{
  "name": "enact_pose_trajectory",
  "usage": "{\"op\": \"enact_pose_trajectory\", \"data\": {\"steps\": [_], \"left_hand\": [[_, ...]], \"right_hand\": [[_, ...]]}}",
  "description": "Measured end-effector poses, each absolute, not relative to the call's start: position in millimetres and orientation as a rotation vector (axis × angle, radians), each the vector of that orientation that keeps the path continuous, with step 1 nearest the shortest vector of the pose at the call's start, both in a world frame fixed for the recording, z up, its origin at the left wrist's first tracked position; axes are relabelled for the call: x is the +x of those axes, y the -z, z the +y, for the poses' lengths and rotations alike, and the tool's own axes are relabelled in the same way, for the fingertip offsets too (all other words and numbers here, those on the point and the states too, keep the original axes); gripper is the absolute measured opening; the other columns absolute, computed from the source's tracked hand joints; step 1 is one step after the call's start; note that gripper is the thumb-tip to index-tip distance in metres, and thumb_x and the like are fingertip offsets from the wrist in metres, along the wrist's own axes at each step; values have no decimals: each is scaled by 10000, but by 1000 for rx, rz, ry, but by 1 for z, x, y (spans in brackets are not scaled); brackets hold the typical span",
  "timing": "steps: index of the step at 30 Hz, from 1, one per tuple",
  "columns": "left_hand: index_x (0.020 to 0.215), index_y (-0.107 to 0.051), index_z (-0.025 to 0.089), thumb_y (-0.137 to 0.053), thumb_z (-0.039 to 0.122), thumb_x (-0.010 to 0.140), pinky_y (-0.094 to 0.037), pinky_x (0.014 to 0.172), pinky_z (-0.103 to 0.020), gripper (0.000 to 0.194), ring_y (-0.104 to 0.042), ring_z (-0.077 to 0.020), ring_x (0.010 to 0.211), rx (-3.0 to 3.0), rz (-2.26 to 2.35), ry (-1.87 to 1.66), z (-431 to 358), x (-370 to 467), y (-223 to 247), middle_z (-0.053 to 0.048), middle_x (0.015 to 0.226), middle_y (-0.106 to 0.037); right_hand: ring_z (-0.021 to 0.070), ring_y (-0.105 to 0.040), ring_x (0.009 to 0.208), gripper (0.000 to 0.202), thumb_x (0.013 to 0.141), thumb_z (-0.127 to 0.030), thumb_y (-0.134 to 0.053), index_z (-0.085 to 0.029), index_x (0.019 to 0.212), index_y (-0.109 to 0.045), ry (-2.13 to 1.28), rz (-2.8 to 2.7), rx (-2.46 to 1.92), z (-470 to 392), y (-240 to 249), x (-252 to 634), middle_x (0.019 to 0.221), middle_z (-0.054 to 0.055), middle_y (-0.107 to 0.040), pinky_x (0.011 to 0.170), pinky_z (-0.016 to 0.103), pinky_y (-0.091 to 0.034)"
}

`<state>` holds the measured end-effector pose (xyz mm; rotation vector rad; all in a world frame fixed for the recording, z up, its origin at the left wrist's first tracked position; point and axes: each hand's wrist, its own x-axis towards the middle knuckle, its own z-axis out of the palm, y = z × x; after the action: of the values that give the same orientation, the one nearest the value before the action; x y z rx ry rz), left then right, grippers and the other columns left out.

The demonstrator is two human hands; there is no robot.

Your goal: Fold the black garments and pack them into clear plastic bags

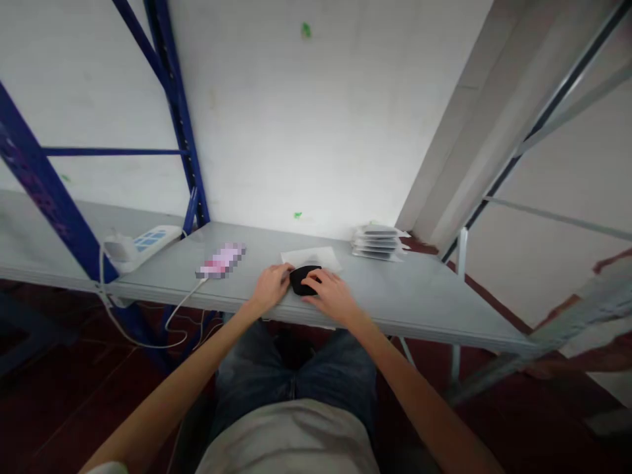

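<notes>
Grey flat tabletop (pixel 409 299) before a white wall (pixel 291 131), head view: a small black object with rounded corners (pixel 299 282), its material not discernible, lies near the table's front edge and, in the picture, overlaps a thin white rectangular sheet (pixel 332 258). The left hand (pixel 271 288) brings bent fingers to the object's left edge; whether they grip or merely steady it cannot be told. The right hand (pixel 332 294) curls thumb and fingers about its right side, apparently grasping it. Near the wall, to the right, stands an uneven stack of thin white pieces (pixel 376 242); to the left lies a flat pink-and-white item (pixel 223 259), pixelated, with a slim white cable (pixel 186 297) running over the front edge. Hazards, as judged: a loosened right-hand hold could let the black object slip toward the legs in blue denim (pixel 340 372); a leftward sweep of the forearm could snag the cable and drag the pink-and-white item off; downward pressure could crease or shift the sheet; a knock could topple the stack, given its irregular edges
</notes>
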<state>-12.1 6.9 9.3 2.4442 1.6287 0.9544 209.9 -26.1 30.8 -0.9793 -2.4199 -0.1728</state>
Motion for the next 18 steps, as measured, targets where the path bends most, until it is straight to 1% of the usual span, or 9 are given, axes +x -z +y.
{"op": "enact_pose_trajectory", "data": {"steps": [2,5,8,11,14,16,18], "left_hand": [[1244,-680,221,-503,179,951,-538,994,-373,345,-697,-269,1143,2459,1609,-952,8,-13,-9,-97,1202,-761],[1265,-689,224,-504,163,948,-539,990,-358,372,-707,-258,1118,2461,1617,-923,8,-14,-10,-86,1200,-767],[1256,-711,225,-479,176,980,-535,985,-346,364,-713,-252,1100,2463,1678,-882,8,-13,-11,-86,1189,-774],[1243,-730,230,-466,197,1004,-539,972,-341,357,-714,-254,1100,2449,1753,-859,9,-12,-12,-90,1177,-777],[1242,-729,230,-471,185,997,-538,975,-344,359,-709,-259,1115,2457,1731,-861,12,-13,-11,-92,1178,-775],[1235,-727,227,-465,175,993,-535,981,-353,360,-706,-265,1121,2459,1699,-885,15,-16,-9,-94,1184,-772],[1220,-725,226,-460,166,986,-533,987,-367,359,-704,-270,1119,2452,1667,-907,18,-20,-8,-94,1191,-769]], "right_hand": [[294,-597,1145,215,986,-316,-695,-244,1188,-713,243,-2478,-941,-19,-29,204,1187,112,-674,980,428,-466],[273,-608,1094,183,988,-311,-700,-239,1157,-706,351,-2480,-972,-9,-24,193,1115,99,-685,936,392,-469],[260,-619,1069,166,1004,-305,-680,-227,1149,-696,434,-2423,-1058,-2,-19,189,1099,92,-697,895,364,-478],[253,-633,1057,157,1010,-284,-673,-216,1150,-693,466,-2387,-1112,5,-18,195,1107,85,-715,900,364,-480],[262,-634,1082,153,991,-276,-702,-215,1132,-703,469,-2450,-1071,10,-24,203,1098,82,-734,941,386,-472],[281,-613,1153,215,974,-294,-728,-222,1174,-699,469,-2506,-981,10,-29,208,1153,89,-732,997,419,-454],[307,-571,1246,368,946,-357,-762,-228,1277,-667,445,-2483,-934,8,-31,217,1287,111,-693,1063,464,-427]]}}
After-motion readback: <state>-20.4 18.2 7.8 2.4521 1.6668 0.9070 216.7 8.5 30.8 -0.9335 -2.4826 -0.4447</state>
